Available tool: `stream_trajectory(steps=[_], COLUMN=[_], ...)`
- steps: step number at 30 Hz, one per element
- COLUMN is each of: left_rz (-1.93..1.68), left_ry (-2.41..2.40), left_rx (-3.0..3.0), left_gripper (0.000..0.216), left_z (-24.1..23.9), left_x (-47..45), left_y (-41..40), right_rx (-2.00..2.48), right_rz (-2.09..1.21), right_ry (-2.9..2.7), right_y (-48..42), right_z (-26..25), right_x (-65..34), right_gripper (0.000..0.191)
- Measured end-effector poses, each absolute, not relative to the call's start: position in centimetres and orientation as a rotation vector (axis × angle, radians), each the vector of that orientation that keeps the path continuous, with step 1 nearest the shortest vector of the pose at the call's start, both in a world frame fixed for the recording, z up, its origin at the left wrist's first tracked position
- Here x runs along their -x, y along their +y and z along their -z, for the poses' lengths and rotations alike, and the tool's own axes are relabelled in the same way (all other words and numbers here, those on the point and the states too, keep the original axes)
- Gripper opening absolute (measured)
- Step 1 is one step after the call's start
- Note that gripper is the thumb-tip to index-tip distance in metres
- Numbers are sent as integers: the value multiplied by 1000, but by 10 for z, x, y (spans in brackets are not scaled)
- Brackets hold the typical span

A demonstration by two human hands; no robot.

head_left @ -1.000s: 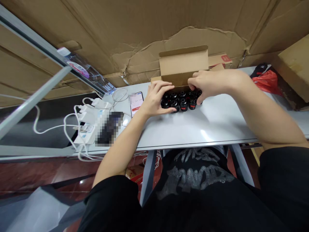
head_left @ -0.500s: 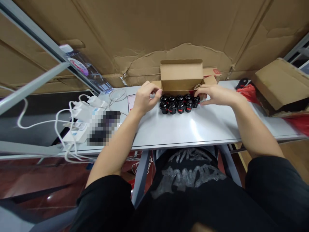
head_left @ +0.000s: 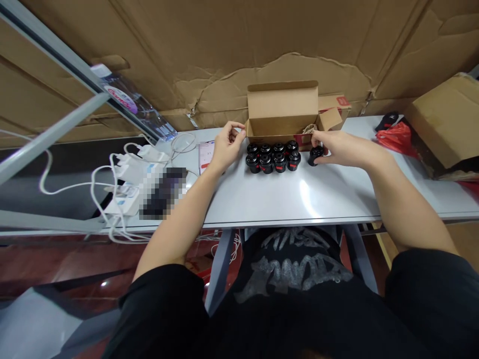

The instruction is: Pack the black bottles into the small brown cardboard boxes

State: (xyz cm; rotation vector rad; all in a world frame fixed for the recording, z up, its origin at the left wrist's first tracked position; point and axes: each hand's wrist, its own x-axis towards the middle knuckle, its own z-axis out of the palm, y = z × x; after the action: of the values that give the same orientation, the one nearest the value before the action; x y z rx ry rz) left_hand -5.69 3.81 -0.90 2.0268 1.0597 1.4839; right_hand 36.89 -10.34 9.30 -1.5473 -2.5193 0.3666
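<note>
My right hand (head_left: 333, 148) grips a small black capped jar (head_left: 313, 158) between thumb and fingers, at the right end of a group of similar black jars (head_left: 279, 162). Those stand upright in two rows, some with a red mark on the side. Behind them lies an open cardboard box (head_left: 282, 102), its lid tilted back and a right flap folded out. My left hand (head_left: 229, 144) is at the box's left edge, thumb and fingertips closed on it. Some crumpled packing material (head_left: 310, 129) shows at the box's right end.
On the left are a phone (head_left: 206, 153), white chargers with cables (head_left: 140, 167), a blurred dark object (head_left: 164, 192) and a water bottle (head_left: 138, 107). On the right, a red plastic bag (head_left: 396, 138), a dark object (head_left: 388, 120) and a bigger carton (head_left: 449, 119) lie on the white table (head_left: 262, 199).
My right hand has moved right with one black jar, apart from the others. My left hand stays by the box's left edge. The view has shifted slightly.
</note>
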Motion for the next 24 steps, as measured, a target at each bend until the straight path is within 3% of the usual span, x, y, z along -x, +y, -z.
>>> stream_trajectory(steps=[10, 24], left_rz=[-1418, -1408], left_ry=[1038, 1085], left_rx=[-2046, -2086], left_gripper=[81, 52], left_z=[6, 0], left_x=[57, 59], left_y=[34, 30], right_rx=[1331, 1166], right_rz=[-485, -576], right_ry=[-2657, -2295], right_y=[-87, -92], right_z=[-85, -99], right_x=[-382, -386], right_gripper=[32, 54])
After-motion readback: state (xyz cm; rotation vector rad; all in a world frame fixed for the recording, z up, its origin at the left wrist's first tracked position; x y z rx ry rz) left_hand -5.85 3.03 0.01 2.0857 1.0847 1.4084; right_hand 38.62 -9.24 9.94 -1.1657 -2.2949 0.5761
